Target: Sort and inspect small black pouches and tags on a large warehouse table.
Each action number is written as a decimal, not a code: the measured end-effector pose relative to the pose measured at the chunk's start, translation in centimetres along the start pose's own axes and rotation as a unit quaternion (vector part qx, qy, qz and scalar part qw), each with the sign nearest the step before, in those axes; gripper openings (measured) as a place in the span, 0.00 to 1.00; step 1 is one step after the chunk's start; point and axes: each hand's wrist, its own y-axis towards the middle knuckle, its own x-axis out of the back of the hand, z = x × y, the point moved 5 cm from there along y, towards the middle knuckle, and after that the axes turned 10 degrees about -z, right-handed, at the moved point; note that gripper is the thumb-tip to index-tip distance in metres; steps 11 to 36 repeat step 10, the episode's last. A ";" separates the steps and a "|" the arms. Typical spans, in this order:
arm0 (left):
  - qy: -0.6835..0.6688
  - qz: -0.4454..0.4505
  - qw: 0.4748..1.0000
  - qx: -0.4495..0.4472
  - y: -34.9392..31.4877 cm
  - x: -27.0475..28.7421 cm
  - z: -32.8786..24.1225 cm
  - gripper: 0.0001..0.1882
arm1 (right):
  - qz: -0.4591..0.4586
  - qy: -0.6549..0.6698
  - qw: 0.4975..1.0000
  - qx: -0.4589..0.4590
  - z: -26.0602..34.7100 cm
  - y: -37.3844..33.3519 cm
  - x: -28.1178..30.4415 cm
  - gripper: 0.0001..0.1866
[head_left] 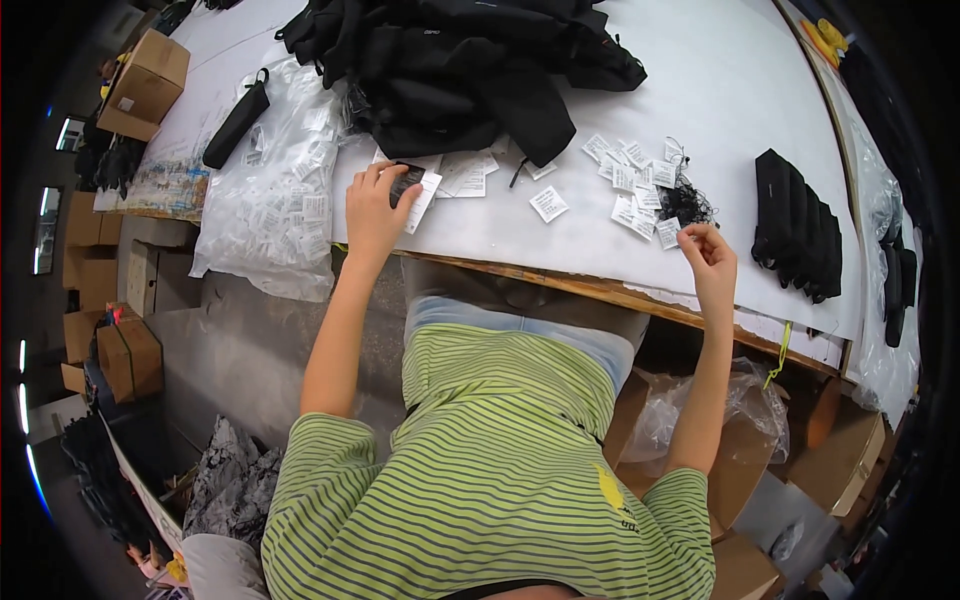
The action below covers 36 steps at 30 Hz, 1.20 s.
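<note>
My left hand point(372, 208) is closed over a black-and-white card tag point(423, 203) at the table's near edge. More white printed cards point(466, 176) lie flat just beyond it. My right hand point(710, 258) has its thumb and fingertips pinched together; anything between them is too small to make out. Close to those fingertips lie a tangle of thin black strings point(688, 205) and several small white printed packets point(625, 178). One white packet point(548, 204) rests apart, between my hands.
Black folded fabric items point(450, 75) are heaped at the far middle. On the left, a clear plastic bag point(270, 215) of small packets lies beside a slim black pouch point(238, 122). Black pouches point(795, 225) stand in a row on the right. Cardboard boxes point(148, 80) sit around the table point(700, 60).
</note>
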 end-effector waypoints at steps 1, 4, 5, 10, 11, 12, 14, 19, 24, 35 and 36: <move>0.000 0.000 1.000 -0.001 -0.1 0.0 -0.1 0.13 | 0.006 0.002 1.000 -0.003 -0.1 -0.2 -0.1 0.04; -0.028 -0.037 0.999 -0.009 -0.2 0.1 -0.1 0.14 | 0.021 0.013 1.000 -0.010 -0.5 -0.5 -0.7 0.04; -0.011 -0.037 0.999 -0.016 -0.1 -0.1 -0.2 0.14 | 0.029 0.022 0.999 -0.013 -0.6 -0.7 -0.9 0.04; -0.032 0.022 0.997 0.059 0.6 -1.0 0.8 0.16 | 0.045 0.010 0.999 -0.020 -0.5 -1.4 -1.8 0.03; -0.032 0.022 0.997 0.059 0.6 -1.0 0.8 0.16 | 0.045 0.010 0.999 -0.020 -0.5 -1.4 -1.8 0.03; -0.032 0.022 0.997 0.059 0.6 -1.0 0.8 0.16 | 0.045 0.010 0.999 -0.020 -0.5 -1.4 -1.8 0.03; -0.032 0.022 0.997 0.059 0.6 -1.0 0.8 0.16 | 0.045 0.010 0.999 -0.020 -0.5 -1.4 -1.8 0.03; -0.032 0.022 0.997 0.059 0.6 -1.0 0.8 0.16 | 0.045 0.010 0.999 -0.020 -0.5 -1.4 -1.8 0.03; -0.032 0.022 0.997 0.059 0.6 -1.0 0.8 0.16 | 0.045 0.010 0.999 -0.020 -0.5 -1.4 -1.8 0.03; -0.032 0.022 0.997 0.059 0.6 -1.0 0.8 0.16 | 0.045 0.010 0.999 -0.020 -0.5 -1.4 -1.8 0.03; -0.032 0.022 0.997 0.059 0.6 -1.0 0.8 0.16 | 0.045 0.010 0.999 -0.020 -0.5 -1.4 -1.8 0.03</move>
